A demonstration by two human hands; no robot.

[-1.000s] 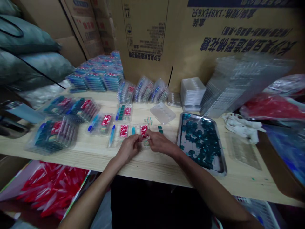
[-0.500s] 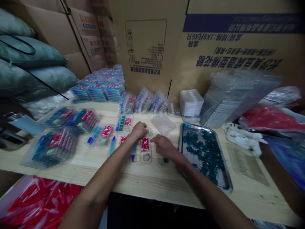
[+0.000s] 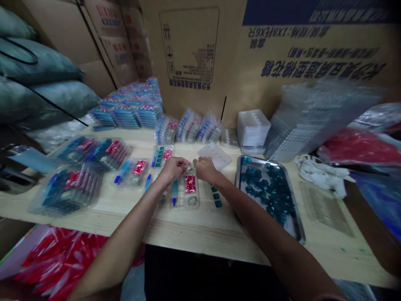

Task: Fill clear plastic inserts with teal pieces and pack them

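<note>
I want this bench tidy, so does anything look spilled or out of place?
Yes: tiny green scraps lie loose on the pale wooden table, right of the rectangular silver metal tray, as if dropped. The tall stack of clear plastic trays leans right, and printing on the big brown cardboard panel is upside down.

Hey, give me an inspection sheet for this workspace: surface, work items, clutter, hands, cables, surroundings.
Surface: wooden table, pale, grain visible.
Work items: see-through tray holds a red packet and a blue pen-shaped item; metal tray at the right holds teal pieces.
Clutter: crumpled white cloth item beyond the metal tray; green specks near the right front.
Hands: left hand and right hand close together, a small pale-green piece showing between them; grip unclear.
Cables: black cord or strap across the sacks; which, unclear.
Surroundings: printed cardboard behind; red plastic items below left.
</note>
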